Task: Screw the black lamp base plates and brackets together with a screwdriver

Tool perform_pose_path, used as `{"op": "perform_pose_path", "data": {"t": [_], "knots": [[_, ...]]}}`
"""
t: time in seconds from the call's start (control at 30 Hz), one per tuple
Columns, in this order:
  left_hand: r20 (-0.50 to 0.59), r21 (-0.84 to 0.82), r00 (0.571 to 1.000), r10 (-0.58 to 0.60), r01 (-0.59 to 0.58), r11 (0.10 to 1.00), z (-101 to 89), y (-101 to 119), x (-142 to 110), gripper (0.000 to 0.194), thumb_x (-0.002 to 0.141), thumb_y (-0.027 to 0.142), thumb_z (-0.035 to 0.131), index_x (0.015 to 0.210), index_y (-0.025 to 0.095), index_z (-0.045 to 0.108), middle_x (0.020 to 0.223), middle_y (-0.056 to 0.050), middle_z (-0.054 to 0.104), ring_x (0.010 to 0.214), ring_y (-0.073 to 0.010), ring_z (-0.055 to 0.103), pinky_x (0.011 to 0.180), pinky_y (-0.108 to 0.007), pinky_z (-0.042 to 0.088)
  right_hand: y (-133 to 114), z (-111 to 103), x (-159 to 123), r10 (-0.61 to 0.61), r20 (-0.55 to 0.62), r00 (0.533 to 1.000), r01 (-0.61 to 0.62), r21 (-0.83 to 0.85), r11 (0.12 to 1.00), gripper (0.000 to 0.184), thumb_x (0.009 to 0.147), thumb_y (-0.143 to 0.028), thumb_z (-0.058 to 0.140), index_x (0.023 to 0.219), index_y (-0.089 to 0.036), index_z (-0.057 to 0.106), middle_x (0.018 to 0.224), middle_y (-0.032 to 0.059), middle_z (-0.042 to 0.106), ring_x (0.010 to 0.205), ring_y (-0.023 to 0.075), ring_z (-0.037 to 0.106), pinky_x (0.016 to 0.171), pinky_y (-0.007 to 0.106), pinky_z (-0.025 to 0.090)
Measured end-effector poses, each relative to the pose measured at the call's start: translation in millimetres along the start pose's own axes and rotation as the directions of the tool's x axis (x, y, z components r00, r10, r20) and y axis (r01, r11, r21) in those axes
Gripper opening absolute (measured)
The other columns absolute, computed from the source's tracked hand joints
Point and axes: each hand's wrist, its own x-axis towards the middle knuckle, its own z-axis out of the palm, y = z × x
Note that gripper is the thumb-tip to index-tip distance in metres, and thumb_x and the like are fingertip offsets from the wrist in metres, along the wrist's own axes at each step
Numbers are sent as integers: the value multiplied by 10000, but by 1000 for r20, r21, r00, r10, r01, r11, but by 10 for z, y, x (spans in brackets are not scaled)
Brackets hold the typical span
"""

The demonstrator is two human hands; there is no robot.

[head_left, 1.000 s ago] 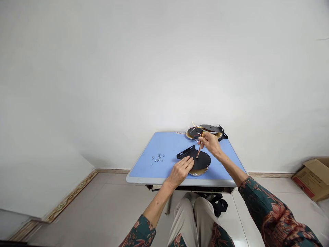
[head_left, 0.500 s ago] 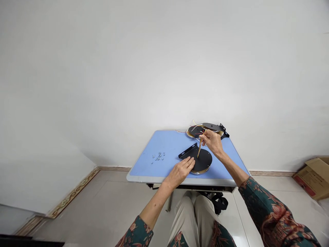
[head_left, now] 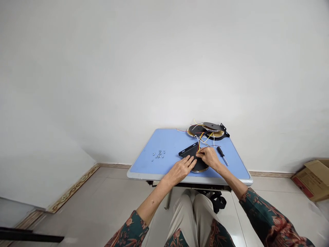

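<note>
A round black metal plate with a slotted flange (head_left: 202, 166) lies near the table's front edge. My left hand (head_left: 181, 167) rests on its left part, fingers stretched out flat. Colored wires (head_left: 199, 141), yellow, red and dark, rise from the plate's middle. My right hand (head_left: 209, 156) pinches them low down, close to the plate's surface, and covers much of its right side. To the right of that hand lies a screwdriver (head_left: 222, 156) with a black handle.
Several small screws (head_left: 158, 155) are scattered on the left of the blue table (head_left: 144, 168). Similar black round assemblies (head_left: 212, 126) with loose wires are piled at the back right by the wall. A cardboard box (head_left: 315, 178) stands on the floor at right.
My right hand has slid down the wires, from their upper end to near the plate. The screwdriver, hidden before behind my right arm, now shows. My left hand stays on the plate.
</note>
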Motion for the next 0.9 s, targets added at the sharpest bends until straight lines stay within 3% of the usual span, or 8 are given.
{"op": "perform_pose_path", "data": {"t": [0.13, 0.37, 0.47, 0.57, 0.63, 0.77, 0.83, 0.9], "knots": [[-15, -39, 1000, 6, -7, 999, 2, -8, -14, 407, 1000, 103, 416, 1392, 134, 520, 1384, -168, 629, 1359, -241, 545, 1080, -380, 471, -7, 7, 33, 102, -21, 995, -99, 96, 990, 257, 832, -241, 623, 590, -197, 699, 666, 21, 738, 675, 175, 676, 672, 275, 455], [21, -64, 1000, 7, -5, 998, 14, -14, 7, 421, 995, 97, 400, 1398, 127, 518, 1406, -180, 608, 1378, -246, 525, 1078, -387, 478, 36, -7, 36, 99, -13, 995, -95, 154, 983, 284, 846, -288, 617, 596, -191, 708, 673, 28, 742, 710, 184, 695, 703, 276, 479], [39, -119, 999, -30, 35, 992, -26, -2, 4, 492, 944, 43, 402, 1417, 132, 509, 1411, -163, 609, 1404, -243, 495, 1109, -418, 468, 87, -37, -14, 61, -6, 998, -58, 197, 979, 204, 838, -289, 633, 702, -190, 748, 804, 44, 777, 775, 202, 713, 770, 307, 515], [-57, -275, 979, -198, 175, 945, -63, 42, -85, 707, 810, -66, 389, 1482, 149, 448, 1424, -133, 605, 1425, -233, 468, 1157, -465, 447, 214, -69, -166, 76, -141, 987, -54, 157, 986, 185, 809, -272, 662, 946, -207, 769, 1090, 69, 772, 962, 238, 714, 888, 370, 529], [-144, -422, 891, -431, 339, 841, -37, 102, -184, 753, 770, -83, 379, 1476, 166, 464, 1390, -130, 631, 1350, -224, 552, 1117, -454, 503, 315, -77, -295, 149, -255, 955, -131, 88, 988, 272, 807, -271, 667, 1059, -204, 744, 1167, 94, 747, 1002, 254, 708, 909, 399, 530], [-98, -720, 578, -810, 521, 459, 156, 275, -311, 524, 842, 4, 463, 1317, 176, 599, 1150, -120, 747, 990, -188, 744, 864, -351, 643, 410, -67, -452, 266, -238, 934, -262, 49, 964, 295, 865, -305, 635, 1120, -179, 711, 953, 91, 781, 886, 241, 739, 856, 368, 541], [-2, -818, 493, -870, 500, 285, 260, 345, -284, 437, 856, 47, 518, 1265, 157, 624, 1095, -118, 764, 951, -185, 754, 820, -328, 646, 391, -61, -449, 286, -189, 939, -283, 45, 958, 261, 878, -323, 633, 1081, -185, 721, 878, 75, 780, 806, 231, 746, 802, 344, 546], [100, -857, 443, -891, 493, 149, 327, 378, -211, 403, 862, 73, 542, 1250, 137, 631, 1118, -137, 760, 989, -200, 750, 844, -342, 638, 352, -59, -415, 339, -152, 928, -333, 64, 941, 239, 865, -322, 652, 1048, -186, 724, 860, 63, 775, 631, 198, 721, 698, 323, 548]]}}
